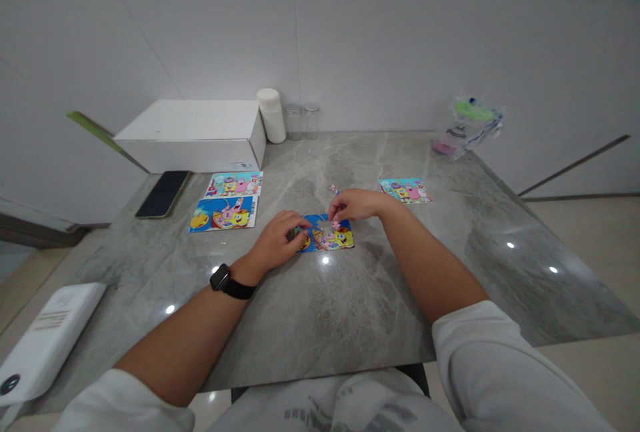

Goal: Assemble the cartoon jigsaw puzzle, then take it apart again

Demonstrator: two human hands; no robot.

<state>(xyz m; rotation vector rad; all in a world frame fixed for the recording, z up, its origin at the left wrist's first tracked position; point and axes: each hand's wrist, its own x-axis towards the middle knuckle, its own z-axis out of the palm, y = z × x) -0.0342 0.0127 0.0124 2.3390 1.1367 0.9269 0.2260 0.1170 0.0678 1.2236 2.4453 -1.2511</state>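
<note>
A small blue cartoon jigsaw puzzle (320, 241) lies on the table in front of me, with a greyish gap near its upper middle. My left hand (278, 240) rests on its left end, thumb and fingers apart, hiding that part. Over the upper right of the puzzle, my right hand (354, 205) has its fingertips pinched at a small pink puzzle piece (336, 224). Another small pinkish piece (333, 188) lies on the table just beyond the right hand's fingers.
Two picture cards (234, 184) lie left, near a phone (164, 195). A turquoise cartoon puzzle (406, 191) lies right. Behind stand a white box (195, 132), a white bottle (271, 116) and two glasses (311, 121). A plastic bag (467, 127) sits back right, a white device (53, 339) front left.
</note>
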